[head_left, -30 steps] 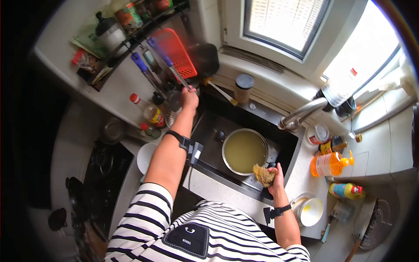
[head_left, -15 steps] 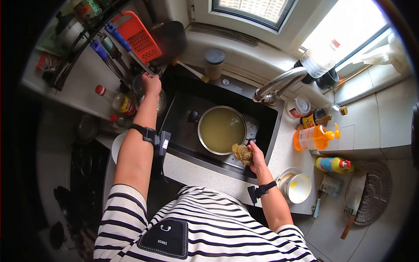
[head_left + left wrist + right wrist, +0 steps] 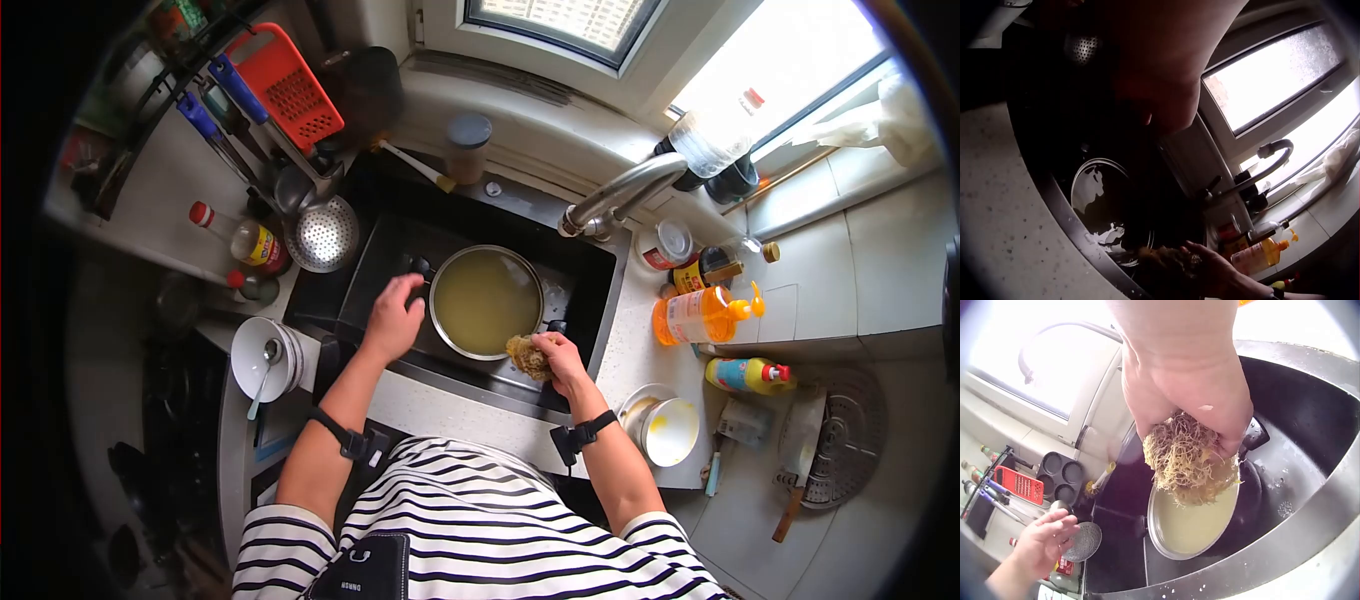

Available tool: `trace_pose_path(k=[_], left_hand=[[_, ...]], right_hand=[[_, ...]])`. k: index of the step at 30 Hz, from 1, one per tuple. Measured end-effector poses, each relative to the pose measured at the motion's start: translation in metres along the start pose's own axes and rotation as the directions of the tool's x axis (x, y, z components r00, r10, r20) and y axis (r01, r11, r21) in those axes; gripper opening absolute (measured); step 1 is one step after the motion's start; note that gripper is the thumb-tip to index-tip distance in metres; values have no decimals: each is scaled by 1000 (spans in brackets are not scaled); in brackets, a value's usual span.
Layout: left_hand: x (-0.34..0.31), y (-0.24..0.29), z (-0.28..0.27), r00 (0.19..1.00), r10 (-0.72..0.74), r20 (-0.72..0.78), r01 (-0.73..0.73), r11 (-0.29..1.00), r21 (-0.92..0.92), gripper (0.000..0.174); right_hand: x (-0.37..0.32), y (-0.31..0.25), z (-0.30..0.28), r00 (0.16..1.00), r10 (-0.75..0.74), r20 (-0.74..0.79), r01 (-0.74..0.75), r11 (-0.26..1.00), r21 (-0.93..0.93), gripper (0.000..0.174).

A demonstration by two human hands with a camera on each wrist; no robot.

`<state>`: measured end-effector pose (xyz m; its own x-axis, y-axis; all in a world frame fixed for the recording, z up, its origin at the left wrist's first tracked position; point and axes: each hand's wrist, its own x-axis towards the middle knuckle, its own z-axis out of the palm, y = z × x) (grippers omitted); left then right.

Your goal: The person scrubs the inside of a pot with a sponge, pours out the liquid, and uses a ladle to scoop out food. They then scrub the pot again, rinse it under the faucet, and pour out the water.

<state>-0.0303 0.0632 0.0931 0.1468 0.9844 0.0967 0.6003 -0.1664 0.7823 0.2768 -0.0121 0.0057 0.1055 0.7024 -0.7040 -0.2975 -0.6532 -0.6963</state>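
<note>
A round metal pot (image 3: 487,302) of cloudy yellowish liquid stands in the dark sink (image 3: 385,265). The right hand (image 3: 562,362) grips a brown fibrous scrubber (image 3: 527,357) at the pot's near right rim; in the right wrist view the tangled scrubber (image 3: 1185,456) hangs from the fingers over the pot (image 3: 1194,519). Left of the pot, close to its black side handle, is the left hand (image 3: 394,322), empty, fingers loosely bent and spread. The right wrist view shows this left hand (image 3: 1041,547) with its palm partly turned up.
A perforated ladle (image 3: 322,235) hangs at the left among blue-handled utensils, near a sauce bottle (image 3: 256,246). Stacked bowls (image 3: 262,360) stand at the left. The faucet (image 3: 630,185) arches over the sink's back right. An orange soap bottle (image 3: 700,316) and more bowls (image 3: 670,432) are at the right.
The left hand has come away from the hanging utensils, down and right to beside the pot, and the perforated ladle is now in full view. The right hand keeps its grip on the scrubber.
</note>
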Motion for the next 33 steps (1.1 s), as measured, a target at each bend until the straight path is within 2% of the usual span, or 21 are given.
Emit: trace_pose_path(k=[3, 5, 10, 13, 14, 18, 20, 23, 24, 27, 28, 31, 32, 33], left_hand=[[-36, -23, 25, 988, -71, 138, 62, 996, 67, 29], [-52, -37, 35, 978, -99, 182, 62, 978, 198, 28], [-65, -68, 51, 989, -90, 115, 44, 932, 360, 25], [-72, -75, 55, 995, -71, 75, 28, 889, 457, 23], [-71, -74, 58, 996, -57, 64, 19, 872, 489, 23], [-71, -70, 56, 998, -65, 11, 52, 880, 472, 20], [-67, -69, 57, 998, -65, 2, 56, 883, 466, 18], [-64, -67, 55, 996, -80, 27, 58, 881, 470, 16], [-64, -69, 56, 997, -78, 11, 64, 884, 462, 16], [-61, -67, 55, 996, -86, 8, 72, 877, 475, 17], [-61, -69, 56, 996, -86, 4, 74, 879, 470, 19], [-59, -71, 55, 998, -56, -21, 59, 897, 438, 15], [-58, -70, 55, 998, -57, -21, 61, 894, 445, 16], [-58, -70, 54, 998, -62, -19, 64, 894, 443, 16]], right_hand=[[-1, -6, 3, 1000, 4, -5, -4, 998, -67, 17], [4, -9, 5, 1000, -24, 1, 24, 992, -126, 16], [20, -26, 26, 994, -96, 56, 109, 942, -319, 25], [23, -44, 42, 987, -143, 75, 161, 822, -547, 28], [33, -43, 41, 979, -174, 107, 203, 771, -603, 33], [54, -51, 47, 970, -178, 163, 238, 593, -769, 40], [62, -59, 54, 969, -172, 177, 240, 479, -844, 43], [87, -51, 55, 948, -153, 280, 318, 354, -880, 45], [92, -48, 52, 920, -143, 364, 390, 261, -883, 47], [121, -13, 34, 887, -42, 460, 459, -30, -888, 47], [126, -7, 39, 940, 136, 314, 333, -152, -931, 47], [127, 15, 51, 936, 299, 187, 284, -324, -902, 49], [130, 23, 57, 909, 371, 191, 332, -363, -871, 46], [135, 31, 65, 876, 403, 265, 402, -307, -863, 42]])
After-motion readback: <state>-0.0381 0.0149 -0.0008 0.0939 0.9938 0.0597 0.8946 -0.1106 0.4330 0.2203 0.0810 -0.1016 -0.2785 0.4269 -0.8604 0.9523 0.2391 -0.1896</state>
